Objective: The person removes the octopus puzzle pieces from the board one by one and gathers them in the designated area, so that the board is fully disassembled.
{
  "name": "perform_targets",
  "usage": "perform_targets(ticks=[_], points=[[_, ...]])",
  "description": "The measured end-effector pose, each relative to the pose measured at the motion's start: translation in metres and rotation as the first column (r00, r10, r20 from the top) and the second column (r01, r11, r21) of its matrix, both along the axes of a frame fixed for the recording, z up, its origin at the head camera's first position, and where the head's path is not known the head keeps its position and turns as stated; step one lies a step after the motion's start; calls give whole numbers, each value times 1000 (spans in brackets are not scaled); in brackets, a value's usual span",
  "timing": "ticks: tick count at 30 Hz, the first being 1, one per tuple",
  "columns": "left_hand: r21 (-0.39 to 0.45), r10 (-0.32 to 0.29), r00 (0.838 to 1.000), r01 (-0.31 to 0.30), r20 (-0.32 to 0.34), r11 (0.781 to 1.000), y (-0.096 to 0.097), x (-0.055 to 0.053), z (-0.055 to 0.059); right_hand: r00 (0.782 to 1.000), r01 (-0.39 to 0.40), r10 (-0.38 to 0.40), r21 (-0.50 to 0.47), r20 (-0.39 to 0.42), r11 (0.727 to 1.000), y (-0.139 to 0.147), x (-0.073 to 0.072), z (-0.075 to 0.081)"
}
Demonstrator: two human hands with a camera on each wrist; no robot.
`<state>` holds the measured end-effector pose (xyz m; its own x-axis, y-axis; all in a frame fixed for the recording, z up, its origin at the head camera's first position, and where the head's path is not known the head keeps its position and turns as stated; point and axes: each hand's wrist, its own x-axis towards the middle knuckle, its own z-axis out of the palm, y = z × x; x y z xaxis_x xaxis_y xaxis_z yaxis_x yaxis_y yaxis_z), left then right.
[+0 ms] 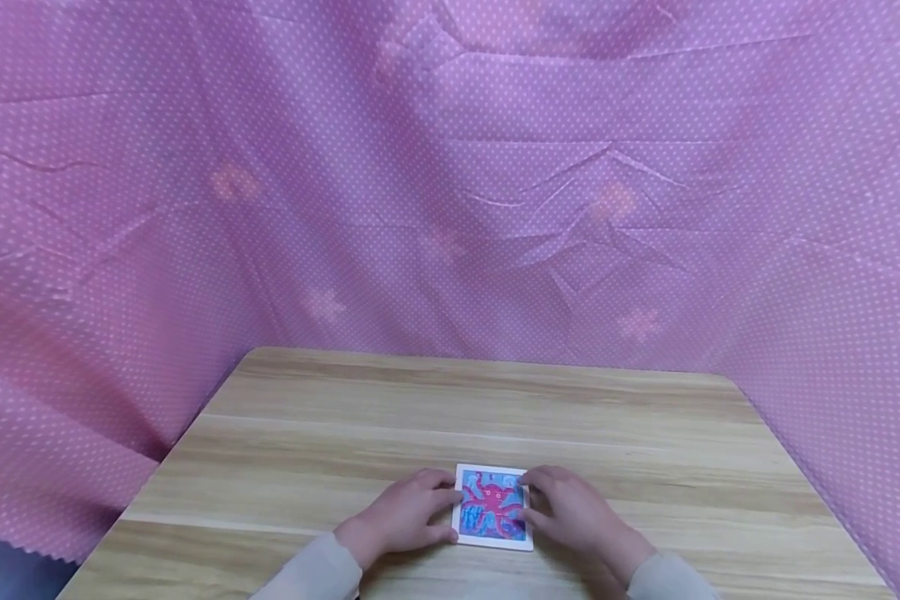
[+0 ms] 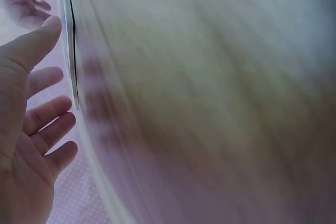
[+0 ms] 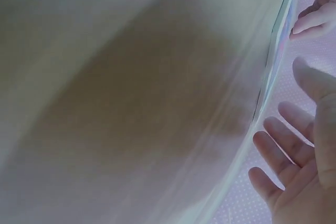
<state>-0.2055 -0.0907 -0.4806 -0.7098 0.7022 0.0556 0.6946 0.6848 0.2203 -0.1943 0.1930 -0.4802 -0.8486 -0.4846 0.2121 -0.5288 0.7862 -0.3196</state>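
A flat square picture board (image 1: 492,500) with a white border and a pink octopus on blue lies on the table near its front edge. My left hand (image 1: 414,510) is at the board's left side, thumb and fingers relaxed and apart, tips at the border. On the opposite side my right hand (image 1: 570,510) has its fingertips over or against the right border. In the left wrist view the board's thin edge (image 2: 71,51) stands beside the left thumb. The right wrist view shows the other edge (image 3: 272,56) near loosely spread fingers; contact there cannot be told.
The wood-grain table (image 1: 450,408) has rounded far corners. Pink dotted cloth (image 1: 450,208) hangs behind it and along both sides. Light sleeves (image 1: 311,575) cover the forearms.
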Motion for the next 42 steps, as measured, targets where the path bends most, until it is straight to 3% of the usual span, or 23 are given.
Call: perform_targets(ticks=[7,14,22,31,42], points=[[-12,-61,998,60,-30,998,-1,-1,1,991,55,-44,-80,126,995,-29,-16,5],[-1,-93,994,93,-50,996,-1,1,2,979,32,6,-187,202,982,-57,-30,5],[5,-109,992,109,-58,994,-1,0,0,953,40,30,-224,301,974,-73,-39,5],[11,-104,994,104,-29,994,-1,-3,-2,950,66,-8,-176,311,982,-76,-38,6],[25,-97,995,97,-6,995,-2,1,0,948,94,-46,-140,314,986,-80,-34,6]])
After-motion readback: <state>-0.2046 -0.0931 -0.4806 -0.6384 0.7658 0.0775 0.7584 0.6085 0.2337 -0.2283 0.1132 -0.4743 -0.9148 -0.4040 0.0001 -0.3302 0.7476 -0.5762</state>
